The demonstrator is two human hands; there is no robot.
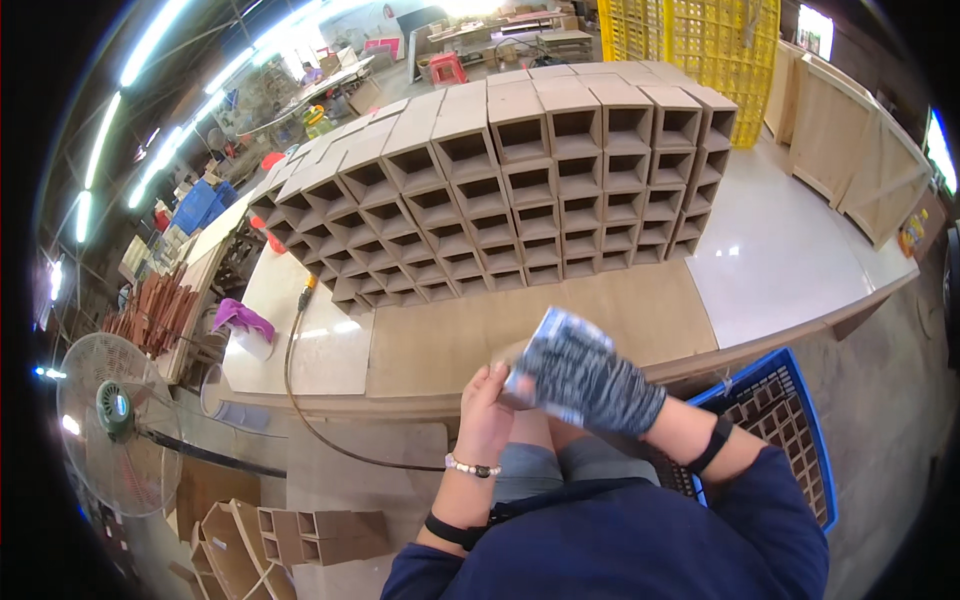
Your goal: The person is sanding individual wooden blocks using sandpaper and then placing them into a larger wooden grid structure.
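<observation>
My right hand (595,378), in a grey-black knit glove, is closed over a blue-and-white sheet-like thing (549,326). Its edges show past the fingers, but its kind is unclear. My bare left hand (485,412), with a beaded bracelet, meets it at the fingertips, thumb and fingers pressed together. Whatever lies between the two hands is mostly hidden and blurred. Both hands are above my lap, at the table's near edge. Beyond them a large stack of open brown square boxes (520,185) stands on the table, their hollow ends facing me.
Brown board (540,315) covers the middle of the white table (790,270). A blue crate (800,400) of small box pieces stands at my right. Left are a hose (292,375), purple cloth (243,318), fan (115,410) and boxes on the floor (325,535). Yellow crates (720,60) rise behind.
</observation>
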